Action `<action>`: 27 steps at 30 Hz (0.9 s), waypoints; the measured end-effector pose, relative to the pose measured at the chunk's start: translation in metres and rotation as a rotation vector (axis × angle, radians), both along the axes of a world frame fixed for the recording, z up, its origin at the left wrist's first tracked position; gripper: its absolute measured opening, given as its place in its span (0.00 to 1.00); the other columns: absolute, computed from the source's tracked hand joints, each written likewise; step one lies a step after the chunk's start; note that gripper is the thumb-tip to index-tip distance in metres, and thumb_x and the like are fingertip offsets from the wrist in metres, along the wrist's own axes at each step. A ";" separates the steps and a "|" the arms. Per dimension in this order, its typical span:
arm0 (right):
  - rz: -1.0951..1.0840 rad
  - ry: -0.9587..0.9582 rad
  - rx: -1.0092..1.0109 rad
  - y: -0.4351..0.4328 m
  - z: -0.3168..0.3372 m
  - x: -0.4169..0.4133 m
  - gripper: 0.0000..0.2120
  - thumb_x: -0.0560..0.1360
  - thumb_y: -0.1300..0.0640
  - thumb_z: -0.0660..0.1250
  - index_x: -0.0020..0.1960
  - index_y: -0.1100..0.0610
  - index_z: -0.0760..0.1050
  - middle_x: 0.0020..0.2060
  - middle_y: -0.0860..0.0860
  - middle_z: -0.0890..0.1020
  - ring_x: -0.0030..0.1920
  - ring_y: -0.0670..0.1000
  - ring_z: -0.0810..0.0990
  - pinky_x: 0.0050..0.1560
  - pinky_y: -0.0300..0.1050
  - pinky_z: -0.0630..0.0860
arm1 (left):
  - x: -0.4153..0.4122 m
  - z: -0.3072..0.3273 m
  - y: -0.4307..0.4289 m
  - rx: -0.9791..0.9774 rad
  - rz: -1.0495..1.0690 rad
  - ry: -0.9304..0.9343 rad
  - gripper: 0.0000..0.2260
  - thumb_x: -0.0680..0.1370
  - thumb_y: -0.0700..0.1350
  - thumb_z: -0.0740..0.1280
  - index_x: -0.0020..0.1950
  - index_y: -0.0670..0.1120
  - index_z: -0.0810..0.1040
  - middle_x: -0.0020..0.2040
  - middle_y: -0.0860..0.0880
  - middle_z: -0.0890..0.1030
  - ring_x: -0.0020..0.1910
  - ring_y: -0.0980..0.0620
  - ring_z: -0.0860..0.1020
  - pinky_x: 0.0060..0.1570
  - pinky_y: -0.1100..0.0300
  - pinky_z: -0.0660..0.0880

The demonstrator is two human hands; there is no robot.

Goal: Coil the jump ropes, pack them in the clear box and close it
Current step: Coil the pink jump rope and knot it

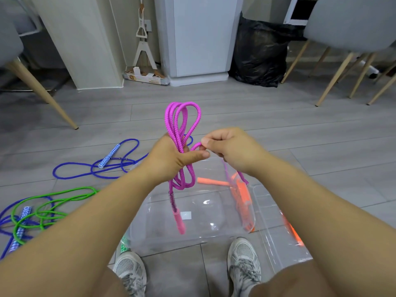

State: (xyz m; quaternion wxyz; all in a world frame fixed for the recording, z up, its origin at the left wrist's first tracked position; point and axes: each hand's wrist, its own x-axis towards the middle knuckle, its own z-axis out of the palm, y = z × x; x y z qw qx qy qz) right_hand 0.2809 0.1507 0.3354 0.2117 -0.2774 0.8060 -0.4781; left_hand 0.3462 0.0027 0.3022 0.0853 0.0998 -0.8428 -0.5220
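Note:
My left hand (171, 157) grips a bundle of loops of the pink jump rope (181, 123), which stick up above the fist and hang below it; one pink handle (179, 221) dangles over the clear box (154, 228). My right hand (227, 146) pinches a strand of the same pink rope beside the bundle; that strand runs down to the right. An orange jump rope (242, 194) lies in and beside the box. The clear lid (278, 243) rests on the floor to the right. A blue rope (96, 166) and a green rope (53, 202) lie loose at the left.
My two sneakers (244, 262) stand just in front of the box. Chairs with wooden legs (334, 78) are at the far right and far left. A black rubbish bag (259, 52), a white cabinet (199, 37) and a mop (142, 39) stand at the back.

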 end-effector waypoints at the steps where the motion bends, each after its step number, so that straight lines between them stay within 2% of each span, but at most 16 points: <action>1: -0.002 0.000 0.000 -0.001 0.001 0.001 0.10 0.78 0.57 0.63 0.41 0.54 0.80 0.17 0.41 0.69 0.23 0.41 0.65 0.31 0.35 0.61 | 0.000 0.000 0.000 -0.011 -0.012 -0.018 0.18 0.68 0.51 0.75 0.34 0.42 0.69 0.26 0.49 0.66 0.24 0.55 0.64 0.26 0.63 0.65; 4: -0.016 0.016 -0.012 -0.003 0.002 0.002 0.09 0.78 0.56 0.63 0.44 0.56 0.80 0.18 0.41 0.70 0.22 0.39 0.67 0.27 0.29 0.62 | -0.002 -0.001 -0.001 -0.042 -0.033 -0.042 0.12 0.70 0.47 0.74 0.37 0.45 0.72 0.29 0.49 0.68 0.25 0.54 0.67 0.28 0.61 0.67; 6: -0.008 0.040 -0.025 -0.002 0.000 0.002 0.07 0.77 0.57 0.64 0.43 0.55 0.79 0.24 0.43 0.72 0.23 0.39 0.67 0.28 0.29 0.63 | -0.003 -0.001 -0.002 -0.036 -0.044 -0.035 0.07 0.74 0.46 0.71 0.39 0.48 0.75 0.30 0.49 0.73 0.28 0.53 0.72 0.31 0.60 0.69; 8: 0.004 0.080 -0.006 0.001 -0.004 -0.001 0.05 0.76 0.57 0.65 0.43 0.54 0.79 0.28 0.45 0.75 0.25 0.39 0.69 0.32 0.33 0.66 | -0.003 -0.001 -0.004 0.026 -0.008 -0.039 0.05 0.76 0.47 0.68 0.44 0.47 0.76 0.35 0.48 0.79 0.33 0.55 0.79 0.32 0.61 0.71; 9: 0.003 0.099 0.009 0.004 -0.006 -0.003 0.04 0.76 0.56 0.66 0.43 0.53 0.78 0.29 0.45 0.76 0.26 0.40 0.69 0.34 0.35 0.66 | -0.003 -0.001 -0.006 0.070 0.023 -0.044 0.06 0.77 0.47 0.67 0.44 0.45 0.75 0.34 0.48 0.79 0.30 0.58 0.78 0.30 0.63 0.71; 11: -0.016 0.134 0.038 0.015 -0.010 -0.008 0.04 0.75 0.55 0.67 0.42 0.52 0.78 0.28 0.44 0.76 0.27 0.40 0.69 0.34 0.36 0.66 | -0.004 -0.004 -0.011 0.160 0.099 -0.039 0.09 0.78 0.45 0.66 0.39 0.45 0.73 0.29 0.48 0.75 0.24 0.57 0.73 0.29 0.64 0.69; 14: -0.099 0.185 0.104 0.039 -0.019 -0.021 0.07 0.74 0.53 0.68 0.39 0.54 0.78 0.28 0.46 0.75 0.30 0.43 0.70 0.34 0.38 0.67 | -0.008 -0.004 -0.025 0.408 0.215 0.042 0.12 0.78 0.42 0.65 0.35 0.46 0.69 0.23 0.52 0.69 0.23 0.54 0.67 0.35 0.55 0.66; 16: -0.177 0.191 0.107 0.056 -0.025 -0.031 0.08 0.75 0.52 0.67 0.39 0.55 0.79 0.28 0.47 0.75 0.30 0.44 0.70 0.37 0.42 0.67 | -0.010 -0.001 -0.034 0.585 0.296 0.098 0.13 0.78 0.40 0.64 0.35 0.46 0.68 0.22 0.54 0.66 0.21 0.55 0.65 0.33 0.55 0.63; 18: -0.248 0.211 0.086 0.067 -0.031 -0.037 0.06 0.75 0.53 0.66 0.40 0.51 0.78 0.28 0.48 0.75 0.27 0.40 0.70 0.36 0.40 0.67 | -0.010 0.002 -0.041 0.676 0.342 0.126 0.13 0.79 0.40 0.63 0.35 0.47 0.66 0.23 0.53 0.64 0.22 0.55 0.63 0.32 0.57 0.61; 20: -0.304 0.238 0.048 0.070 -0.033 -0.040 0.05 0.76 0.55 0.65 0.41 0.49 0.76 0.30 0.50 0.76 0.27 0.38 0.71 0.33 0.33 0.66 | -0.010 0.001 -0.044 0.695 0.343 0.114 0.13 0.79 0.41 0.63 0.36 0.48 0.66 0.24 0.53 0.64 0.23 0.54 0.62 0.32 0.57 0.60; 22: -0.335 0.250 -0.025 0.065 -0.031 -0.039 0.04 0.77 0.57 0.64 0.44 0.51 0.75 0.31 0.51 0.76 0.29 0.37 0.72 0.32 0.28 0.66 | -0.011 -0.001 -0.043 0.686 0.322 0.072 0.13 0.79 0.43 0.64 0.35 0.48 0.66 0.24 0.52 0.64 0.23 0.54 0.62 0.33 0.57 0.60; 27: -0.277 0.233 -0.118 0.034 -0.024 -0.024 0.07 0.77 0.59 0.64 0.40 0.55 0.72 0.30 0.51 0.76 0.27 0.37 0.71 0.31 0.27 0.66 | -0.015 -0.005 -0.020 0.649 0.260 0.049 0.14 0.79 0.44 0.64 0.34 0.46 0.68 0.25 0.52 0.68 0.22 0.55 0.68 0.32 0.57 0.65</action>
